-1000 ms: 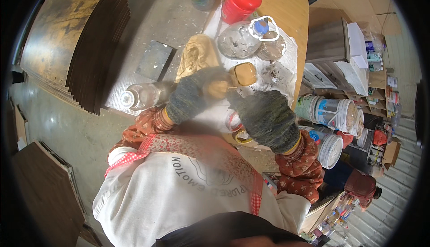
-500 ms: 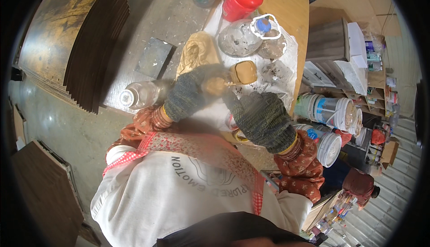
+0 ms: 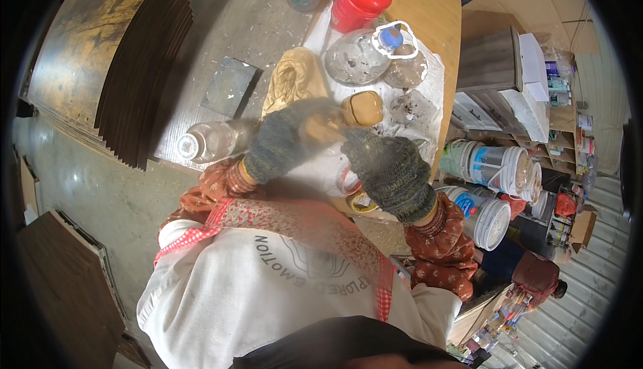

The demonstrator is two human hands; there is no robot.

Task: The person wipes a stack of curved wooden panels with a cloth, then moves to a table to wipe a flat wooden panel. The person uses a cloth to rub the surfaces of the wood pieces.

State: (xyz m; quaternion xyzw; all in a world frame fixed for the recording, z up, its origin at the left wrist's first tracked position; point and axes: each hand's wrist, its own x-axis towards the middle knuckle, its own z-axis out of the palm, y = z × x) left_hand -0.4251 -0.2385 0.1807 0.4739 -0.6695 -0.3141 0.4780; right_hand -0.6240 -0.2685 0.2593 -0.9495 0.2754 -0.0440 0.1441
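Observation:
My left hand (image 3: 280, 140), in a dark grey knitted glove, is closed round a rounded tan thing (image 3: 323, 129); haze and blur hide its kind. Close against its right side is my right hand (image 3: 394, 176), gloved alike, its fingers drawn together toward it. Whatever the right fingertips hold is hidden. Just beyond the hands, a small square tub (image 3: 364, 108) of smooth tan paste sits on a stained white sheet (image 3: 434, 88). A crumpled tan cloth (image 3: 289, 81) lies behind my left hand. Beside that wrist a clear plastic bottle (image 3: 211, 141) lies on its side.
Farther back stand a clear jug (image 3: 351, 61) with a white handle and a red lidded tub (image 3: 360, 4). Stacked dark boards (image 3: 144, 61) rise at left, near a flat grey square (image 3: 231, 88). Buckets (image 3: 492, 225) stand at right; another person (image 3: 532, 272) is beyond them.
My right hand has shifted slightly left and turned, uncovering more of the rolls of tape near its wrist. The left hand stays nearly in place round the tan thing.

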